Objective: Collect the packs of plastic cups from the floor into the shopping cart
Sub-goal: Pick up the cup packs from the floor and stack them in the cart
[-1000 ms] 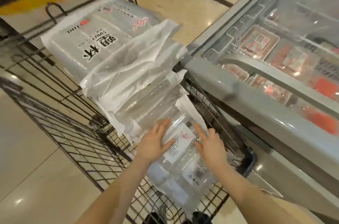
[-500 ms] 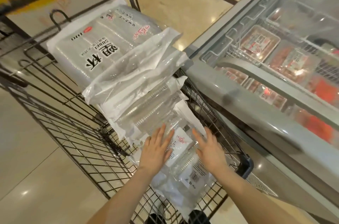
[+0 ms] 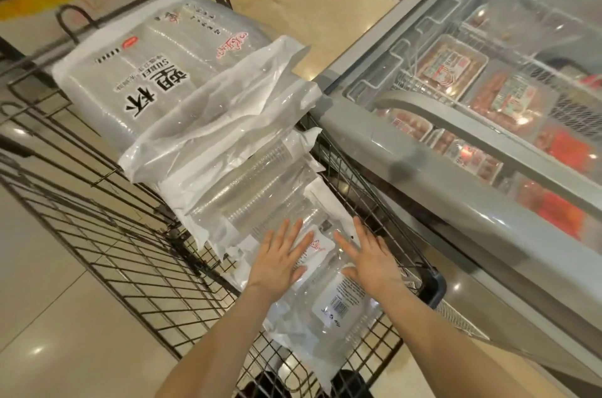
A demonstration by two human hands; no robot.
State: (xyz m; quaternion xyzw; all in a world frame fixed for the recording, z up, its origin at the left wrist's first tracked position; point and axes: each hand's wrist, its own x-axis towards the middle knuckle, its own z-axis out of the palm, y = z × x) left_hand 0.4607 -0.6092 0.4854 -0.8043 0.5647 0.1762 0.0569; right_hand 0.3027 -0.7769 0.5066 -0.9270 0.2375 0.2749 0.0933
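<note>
I see the chest freezer filling the right side, its glass lid over trays of red packaged meat; just beside it stands the black wire shopping cart on the tiled floor; inside the cart the packs of plastic cups lie stacked in a row — the largest pack, printed with bold black characters, sits at the far end; the nearest pack lies under my hands; my left hand and right hand both rest flat on it — fingers straight and spread, gripping nothing.
</note>
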